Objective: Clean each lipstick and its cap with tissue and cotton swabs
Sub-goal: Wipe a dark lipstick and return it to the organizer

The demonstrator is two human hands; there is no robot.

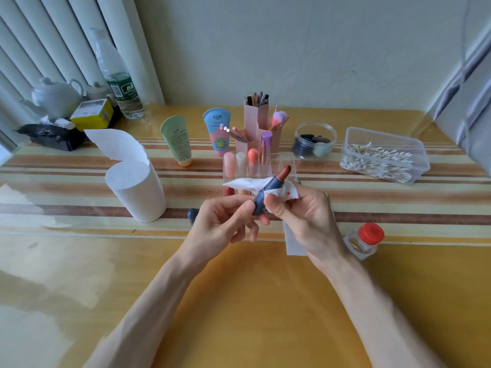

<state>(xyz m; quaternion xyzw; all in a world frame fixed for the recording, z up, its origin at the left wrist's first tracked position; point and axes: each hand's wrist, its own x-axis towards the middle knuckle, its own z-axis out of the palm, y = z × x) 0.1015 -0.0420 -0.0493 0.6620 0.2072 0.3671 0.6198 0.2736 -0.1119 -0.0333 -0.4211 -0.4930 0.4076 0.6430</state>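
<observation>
An open blue-grey lipstick [268, 191] with its brown-red bullet out is held tilted above the table. My left hand [225, 221] pinches its base. My right hand [303, 211] presses a white tissue [248, 184], marked with a red smear, around the tube. The lipstick's blue cap [192, 215] lies on the table left of my left hand. Several capped lipsticks [241, 162] stand in a clear organiser [281, 162] behind my hands. A clear box of cotton swabs [382, 156] sits at the right. A tissue roll [135, 184] stands at the left.
Two cream tubes [178, 140], pink brush holders [256, 115] and a clear jar [314, 140] line the back. A small red-capped bottle [365, 241] and a flat tissue sheet [293, 241] lie by my right wrist. A water bottle [119, 83], teapot and yellow box stand back left.
</observation>
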